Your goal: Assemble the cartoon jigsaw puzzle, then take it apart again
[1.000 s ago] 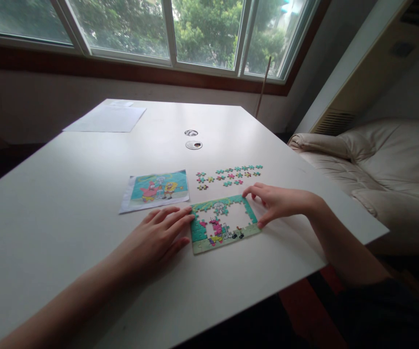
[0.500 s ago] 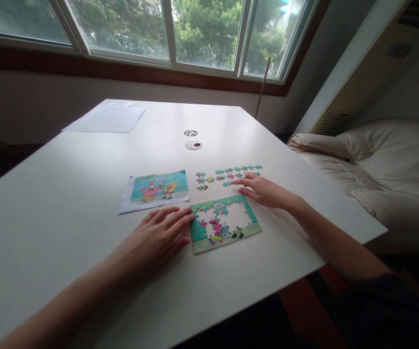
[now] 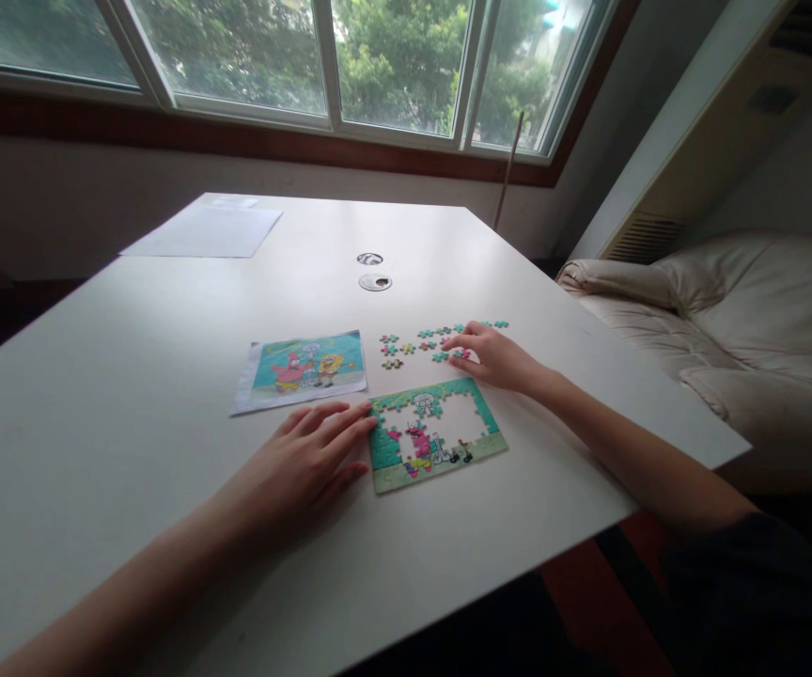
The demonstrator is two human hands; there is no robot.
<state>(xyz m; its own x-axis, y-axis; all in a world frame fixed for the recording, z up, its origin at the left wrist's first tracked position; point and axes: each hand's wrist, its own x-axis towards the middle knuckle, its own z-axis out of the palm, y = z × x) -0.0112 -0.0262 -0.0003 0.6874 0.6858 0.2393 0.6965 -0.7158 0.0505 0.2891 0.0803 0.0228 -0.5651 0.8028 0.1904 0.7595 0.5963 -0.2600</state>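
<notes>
The small loose jigsaw pieces of teal, pink and yellow card [image 3: 406, 348] lie in rows on the white tabletop [image 3: 131, 376], just beyond the partly built rectangular cartoon jigsaw [image 3: 434, 434]. My right hand [image 3: 494, 357] sits at the right end of those rows with its fingertips curled down among the pieces. I cannot tell whether its grip has closed on one. My left hand [image 3: 300, 465] lies flat, its grip released, fingertips touching the jigsaw's left edge.

I judge this goes best by pinching a single piece and lifting it straight up, so its neighbours are not dragged, while the left hand pins the frame. A second ago the right hand was on the jigsaw's right edge. It has since gone forward to the loose pieces, and the left hand has not shifted.
</notes>
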